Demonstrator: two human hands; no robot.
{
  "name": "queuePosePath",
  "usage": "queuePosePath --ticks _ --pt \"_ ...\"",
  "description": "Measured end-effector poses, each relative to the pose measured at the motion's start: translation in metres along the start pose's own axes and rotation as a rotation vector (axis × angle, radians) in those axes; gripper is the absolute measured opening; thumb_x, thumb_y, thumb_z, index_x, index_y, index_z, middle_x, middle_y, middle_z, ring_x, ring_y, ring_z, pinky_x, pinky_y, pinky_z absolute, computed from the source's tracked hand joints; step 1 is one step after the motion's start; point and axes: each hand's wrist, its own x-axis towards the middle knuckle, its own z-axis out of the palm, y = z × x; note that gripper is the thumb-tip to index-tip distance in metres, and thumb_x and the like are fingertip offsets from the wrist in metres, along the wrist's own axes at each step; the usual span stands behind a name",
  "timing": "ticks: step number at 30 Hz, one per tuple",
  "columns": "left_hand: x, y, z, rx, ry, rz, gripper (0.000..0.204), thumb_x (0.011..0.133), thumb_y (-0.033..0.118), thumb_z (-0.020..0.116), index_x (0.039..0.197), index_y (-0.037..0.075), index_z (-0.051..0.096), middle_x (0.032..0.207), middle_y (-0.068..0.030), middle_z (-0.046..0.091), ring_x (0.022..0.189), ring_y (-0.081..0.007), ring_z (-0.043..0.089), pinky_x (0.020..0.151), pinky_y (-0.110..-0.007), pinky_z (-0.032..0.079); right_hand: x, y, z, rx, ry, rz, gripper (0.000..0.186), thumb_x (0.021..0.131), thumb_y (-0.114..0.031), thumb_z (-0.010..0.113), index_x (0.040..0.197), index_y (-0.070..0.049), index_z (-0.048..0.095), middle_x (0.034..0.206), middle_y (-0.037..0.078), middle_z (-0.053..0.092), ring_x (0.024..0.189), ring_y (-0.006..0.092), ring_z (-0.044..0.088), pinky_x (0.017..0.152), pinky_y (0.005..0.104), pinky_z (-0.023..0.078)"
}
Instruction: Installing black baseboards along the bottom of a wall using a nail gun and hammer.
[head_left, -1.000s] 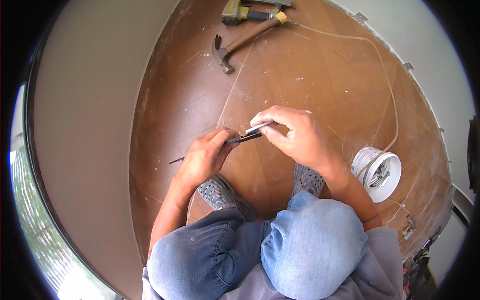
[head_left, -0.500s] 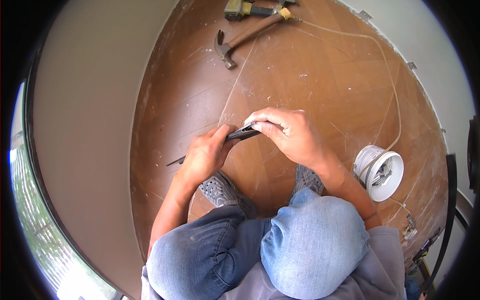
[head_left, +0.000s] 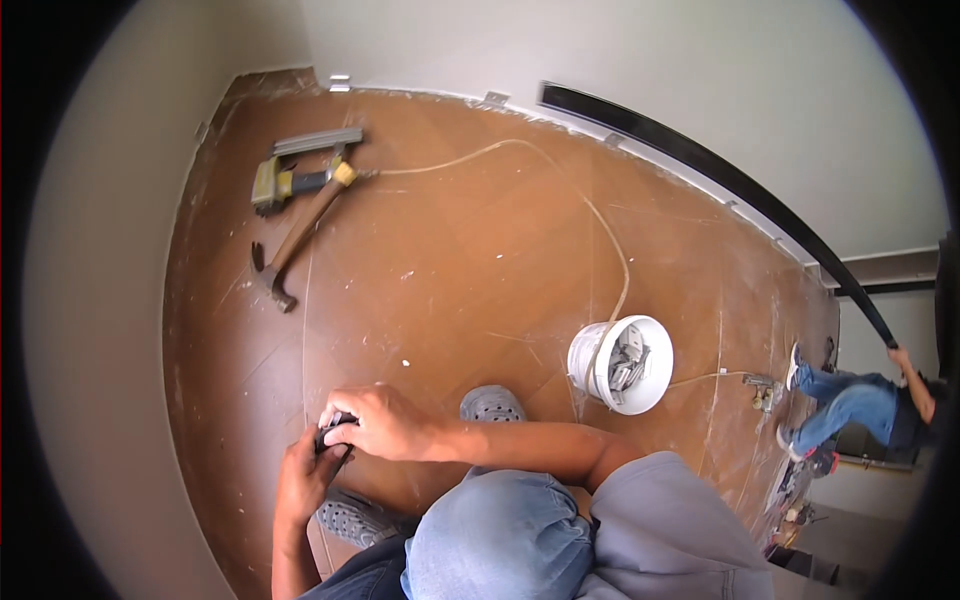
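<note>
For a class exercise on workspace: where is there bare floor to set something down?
Apart from specks, the brown floor is free between hammer and white bucket, inside the hose's curve, and between hose and black strip. Crowded: upper left, nail gun and hammer together; lower left, left hand and right hand around a dark piece.

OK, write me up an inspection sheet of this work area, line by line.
Surface: brown floor, scuffed and dotted with white flecks.
Things in hand: one black piece, its shape mostly hidden.
Clutter: hammer lying with its handle end by the nail gun; white bucket holding small grey pieces.
Hands: left hand and right hand both closed on the black piece.
Cables: a pale hose runs from the nail gun toward the bucket.
Surroundings: pale walls, metal brackets along the foot of one; at right a co-worker holds a long black strip.
</note>
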Motion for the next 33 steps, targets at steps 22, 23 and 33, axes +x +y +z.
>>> queuePosePath --ticks 22,23,33 --pt "-0.038 -0.126 -0.050 -0.025 0.262 -0.245 0.026 0.090 0.021 0.075 0.103 0.000 0.064 0.083 -0.0150 0.069 0.076 -0.0203 0.064 0.074 -0.037 0.051 0.115 0.085 -0.005 -0.247 -0.098 0.076 0.053 0.089 -0.020 0.076 0.133 0.000 0.054 0.124 0.017 0.066 0.117 0.0270 0.064 0.097 0.0399 0.053" --pt "-0.048 -0.134 -0.054 0.027 0.342 -0.168 0.022 0.090 0.017 0.073 0.100 -0.001 0.063 0.084 -0.0149 0.069 0.075 -0.0187 0.063 0.073 -0.035 0.050 0.140 0.094 -0.009 -0.516 -0.079 -0.099 0.056 0.089 -0.021 0.074 0.136 -0.001 0.052 0.130 0.018 0.062 0.125 0.0322 0.057 0.102 0.0431 0.049" --pt "-0.090 -0.175 -0.098 0.129 0.619 -0.139 0.021 0.092 0.015 0.069 0.100 -0.003 0.060 0.083 -0.0177 0.065 0.077 -0.0200 0.059 0.074 -0.038 0.049 0.238 0.147 0.018 -1.319 -0.233 -0.454 0.052 0.091 -0.011 0.056 0.141 0.003 0.050 0.123 0.017 0.063 0.119 0.0316 0.058 0.101 0.0438 0.048"
